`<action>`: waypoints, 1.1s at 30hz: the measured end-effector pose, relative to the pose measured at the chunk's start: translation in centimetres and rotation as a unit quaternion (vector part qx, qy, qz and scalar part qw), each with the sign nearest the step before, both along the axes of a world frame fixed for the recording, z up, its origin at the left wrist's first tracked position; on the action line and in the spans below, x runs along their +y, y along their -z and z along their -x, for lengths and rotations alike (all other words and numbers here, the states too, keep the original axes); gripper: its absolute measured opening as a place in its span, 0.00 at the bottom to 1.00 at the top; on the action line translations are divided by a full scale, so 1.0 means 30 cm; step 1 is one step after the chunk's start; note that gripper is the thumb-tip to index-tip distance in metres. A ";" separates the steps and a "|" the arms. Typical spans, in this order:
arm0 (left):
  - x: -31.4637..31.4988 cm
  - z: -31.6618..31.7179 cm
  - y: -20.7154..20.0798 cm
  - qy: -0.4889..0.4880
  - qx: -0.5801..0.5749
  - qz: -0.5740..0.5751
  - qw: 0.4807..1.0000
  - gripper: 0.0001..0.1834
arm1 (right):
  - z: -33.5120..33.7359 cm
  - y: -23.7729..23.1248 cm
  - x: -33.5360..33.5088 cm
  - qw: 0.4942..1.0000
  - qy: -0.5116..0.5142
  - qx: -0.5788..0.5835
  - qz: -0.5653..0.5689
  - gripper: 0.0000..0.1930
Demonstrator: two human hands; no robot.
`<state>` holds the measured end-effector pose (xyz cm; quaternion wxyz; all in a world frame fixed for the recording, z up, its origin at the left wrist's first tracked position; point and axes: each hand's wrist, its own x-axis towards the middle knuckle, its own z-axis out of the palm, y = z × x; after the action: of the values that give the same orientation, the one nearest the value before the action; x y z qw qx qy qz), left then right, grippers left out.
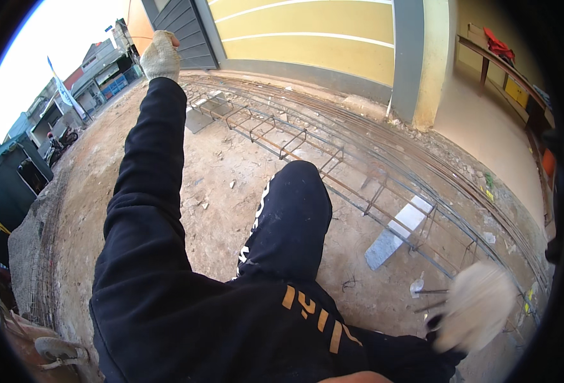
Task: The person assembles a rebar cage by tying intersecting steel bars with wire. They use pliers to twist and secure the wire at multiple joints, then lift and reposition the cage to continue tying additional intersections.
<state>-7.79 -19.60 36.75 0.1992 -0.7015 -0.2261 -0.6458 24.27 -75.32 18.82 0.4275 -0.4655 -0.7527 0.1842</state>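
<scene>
My left hand [160, 57], in a pale knit work glove, is raised at the end of an outstretched arm at the upper left. Its fingers look curled closed; whatever they may hold is hidden. At the lower right my right hand [476, 307], also gloved, is smeared by motion beside the near end of a rebar cage [333, 167]. Two thin dark bars [432, 292] stick out to the left of that glove; I cannot tell whether it holds them. The cage, long bars with square stirrups, runs diagonally past my knee.
A pale block [397, 233] lies under the cage's near part, a grey slab [205, 113] under its far end. Long loose rebars [384, 143] lie along the yellow wall [307, 45]. A wheelbarrow [55, 351] stands lower left, a gravel pile [33, 236] beyond it.
</scene>
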 end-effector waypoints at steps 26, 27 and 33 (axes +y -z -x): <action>-0.433 -0.338 0.085 0.351 -0.070 0.120 0.926 0.23 | 0.011 -0.130 0.161 0.774 0.473 -0.419 -0.038 0.14; -0.411 -0.335 0.087 0.356 -0.083 0.131 0.921 0.23 | 0.023 -0.122 0.149 0.791 0.406 -0.450 0.083 0.12; -0.394 -0.338 0.156 0.375 -0.109 0.124 0.912 0.26 | -0.057 -0.081 0.114 0.862 0.185 0.363 -0.301 0.11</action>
<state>2.34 -31.43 32.08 -0.1720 -0.6790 -0.0450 -0.7123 25.97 -71.88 21.25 0.8160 -0.3449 -0.4632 0.0225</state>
